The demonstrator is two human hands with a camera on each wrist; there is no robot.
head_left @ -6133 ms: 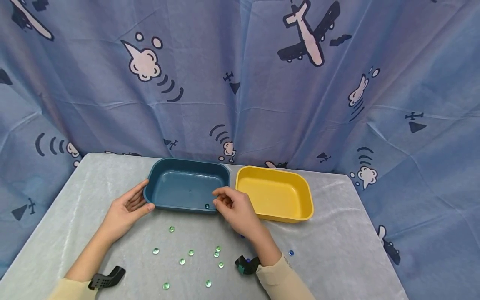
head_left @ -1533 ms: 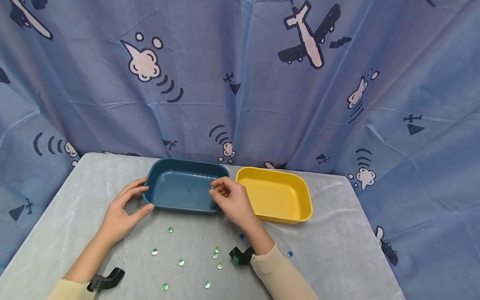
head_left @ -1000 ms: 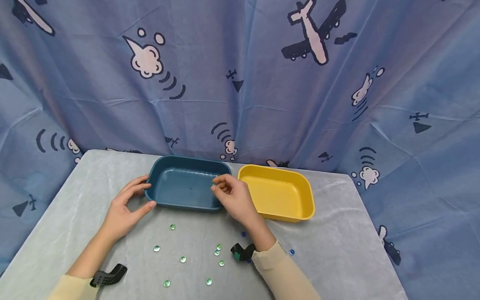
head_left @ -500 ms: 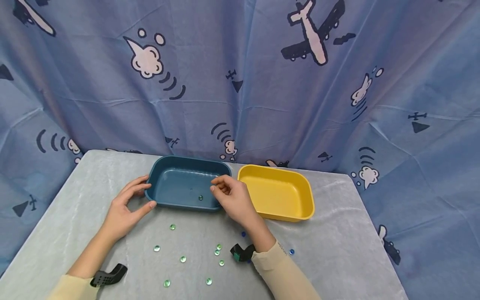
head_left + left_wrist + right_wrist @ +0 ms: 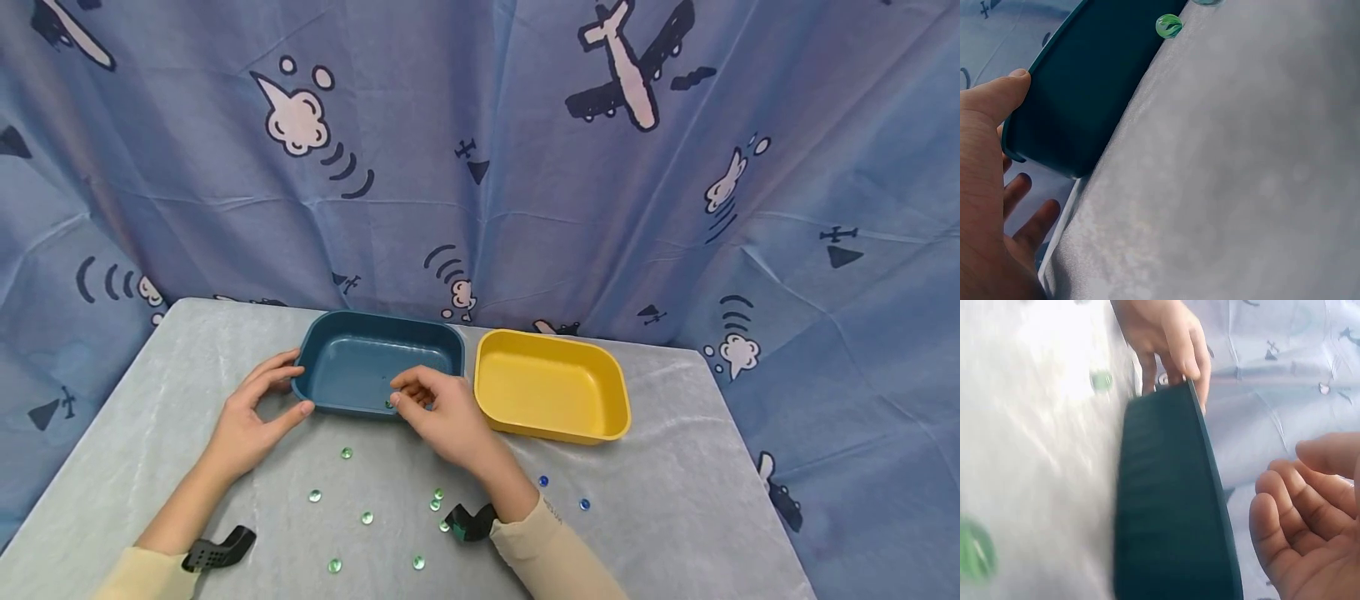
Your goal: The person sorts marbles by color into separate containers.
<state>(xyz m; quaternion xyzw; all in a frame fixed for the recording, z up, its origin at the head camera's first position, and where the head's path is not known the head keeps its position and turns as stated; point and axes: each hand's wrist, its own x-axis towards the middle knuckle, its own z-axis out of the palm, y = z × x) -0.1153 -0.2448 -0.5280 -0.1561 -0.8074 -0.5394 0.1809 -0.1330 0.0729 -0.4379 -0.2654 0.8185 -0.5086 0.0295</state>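
A dark teal tray (image 5: 352, 367) stands at the back of the table. My left hand (image 5: 255, 425) is at its left front corner, fingers spread; in the left wrist view the thumb (image 5: 1007, 94) touches the rim. Over the tray's front right part is my right hand (image 5: 442, 417), palm facing the tray. Its fingers (image 5: 1297, 500) are loosely bent, with nothing between them and the thumb in the right wrist view. Partly hidden by the fingertips, a green glass marble (image 5: 389, 404) shows in the tray. Several green marbles (image 5: 367, 518) lie on the cloth in front.
A yellow tray (image 5: 551, 379) stands just right of the teal one. Two blue marbles (image 5: 585, 504) lie on the grey cloth (image 5: 675, 500) in front of it. A printed curtain (image 5: 480, 167) hangs behind the table.
My right hand has let go of a green marble, which dropped into the teal tray, and has shifted left and towards the front rim. My left hand stays at the tray's corner.
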